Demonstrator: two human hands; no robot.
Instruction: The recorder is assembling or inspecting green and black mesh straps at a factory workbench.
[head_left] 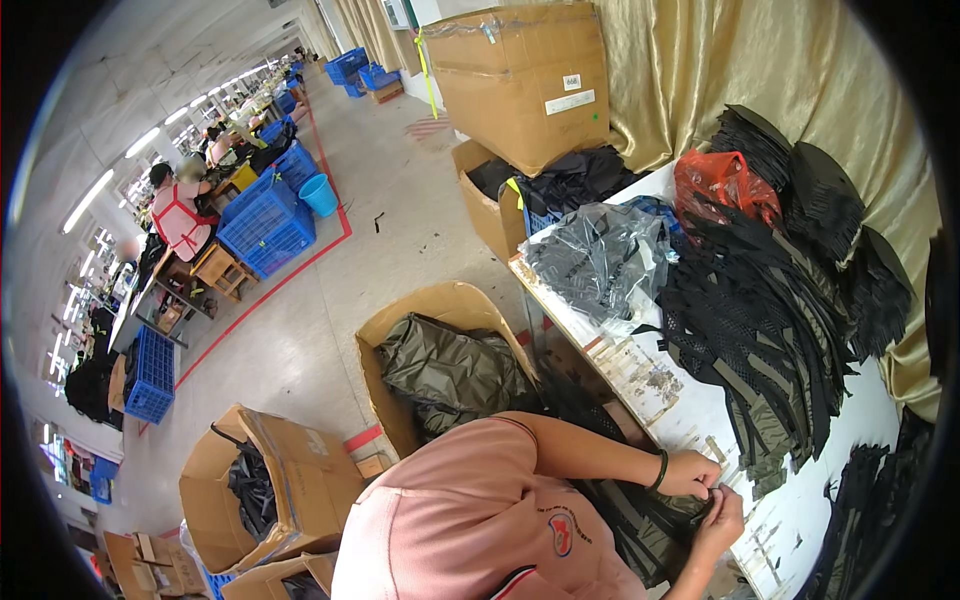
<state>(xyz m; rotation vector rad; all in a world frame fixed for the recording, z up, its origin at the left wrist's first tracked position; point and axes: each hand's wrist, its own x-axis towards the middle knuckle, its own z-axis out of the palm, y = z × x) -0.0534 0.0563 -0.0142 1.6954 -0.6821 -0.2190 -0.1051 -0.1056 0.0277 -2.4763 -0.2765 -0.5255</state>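
Note:
My left hand (690, 473), with a dark band at its wrist, is closed at the table's near edge. Its fingertips pinch the edge of a dark olive and black fabric piece (660, 525). Just below, my right hand (722, 520) grips the same edge, its fingers almost touching the left ones. The piece hangs down between my forearms and the table; its lower part is partly hidden. Beyond my hands on the white table (740, 462) lies a large heap of black mesh and olive strap pieces (755, 320).
A clear plastic bag (605, 260), a red bag (725, 185) and dark stacked pieces (820, 195) lie at the table's far end. Cardboard boxes (325, 480) with dark fabric stand left of me. A person (180, 215) sits farther off near blue crates (265, 225).

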